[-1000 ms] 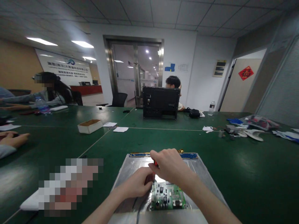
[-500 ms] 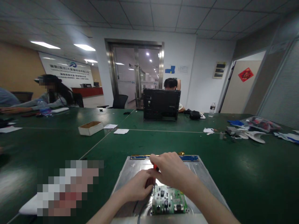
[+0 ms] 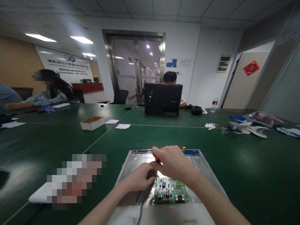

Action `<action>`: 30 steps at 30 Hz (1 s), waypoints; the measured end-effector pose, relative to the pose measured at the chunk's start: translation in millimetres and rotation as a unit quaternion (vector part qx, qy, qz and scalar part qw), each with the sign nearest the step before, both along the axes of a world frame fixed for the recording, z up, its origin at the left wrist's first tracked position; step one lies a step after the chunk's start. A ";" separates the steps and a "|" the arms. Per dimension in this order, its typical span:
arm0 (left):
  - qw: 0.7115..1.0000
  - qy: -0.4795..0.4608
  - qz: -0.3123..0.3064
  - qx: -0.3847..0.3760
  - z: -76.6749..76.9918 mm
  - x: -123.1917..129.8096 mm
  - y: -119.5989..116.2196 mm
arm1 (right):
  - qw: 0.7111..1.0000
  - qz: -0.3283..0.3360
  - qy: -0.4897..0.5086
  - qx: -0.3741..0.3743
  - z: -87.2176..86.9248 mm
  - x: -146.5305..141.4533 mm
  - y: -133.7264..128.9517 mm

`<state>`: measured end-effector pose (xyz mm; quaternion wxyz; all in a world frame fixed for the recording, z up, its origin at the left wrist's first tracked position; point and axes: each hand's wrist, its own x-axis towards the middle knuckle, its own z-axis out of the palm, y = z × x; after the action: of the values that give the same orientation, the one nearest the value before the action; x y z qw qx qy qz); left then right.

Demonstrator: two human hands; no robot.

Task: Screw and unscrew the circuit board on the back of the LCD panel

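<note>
In the head view, my right hand is closed round the red handle of a screwdriver, which stands nearly upright. My left hand pinches lower down, its fingers at the screwdriver's shaft. The tip points down at the upper left corner of a green circuit board. That board lies on a silvery metal panel, and a narrow blue board strip runs along the panel's far edge. Whether the tip sits in a screw is too small to tell.
A masked-out white packet lies left of the panel. Beyond are an open cardboard box, paper sheets and a black monitor, with a person behind it. Another person sits at far left. At right lie a bottle and assorted parts.
The view has tilted down slightly, so the room appears higher in the picture. Both hands stay on the screwdriver at the same board corner.
</note>
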<state>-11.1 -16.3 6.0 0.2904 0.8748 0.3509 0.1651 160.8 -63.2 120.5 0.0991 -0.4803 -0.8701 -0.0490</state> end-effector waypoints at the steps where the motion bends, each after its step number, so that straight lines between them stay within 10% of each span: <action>1: 1.000 -0.006 0.001 0.000 -1.0 -0.2 0.4 | 1.000 0.002 0.004 0.001 0.0 0.5 -0.1; 30: 0.999 -0.029 0.006 -0.038 -1.8 -1.0 -0.8 | 1.000 0.007 0.018 0.008 1.5 0.3 -1.2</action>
<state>-12.2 -17.1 4.2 0.3326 0.8558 0.3538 0.1786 161.1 -64.5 121.9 0.1190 -0.4745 -0.8709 -0.0468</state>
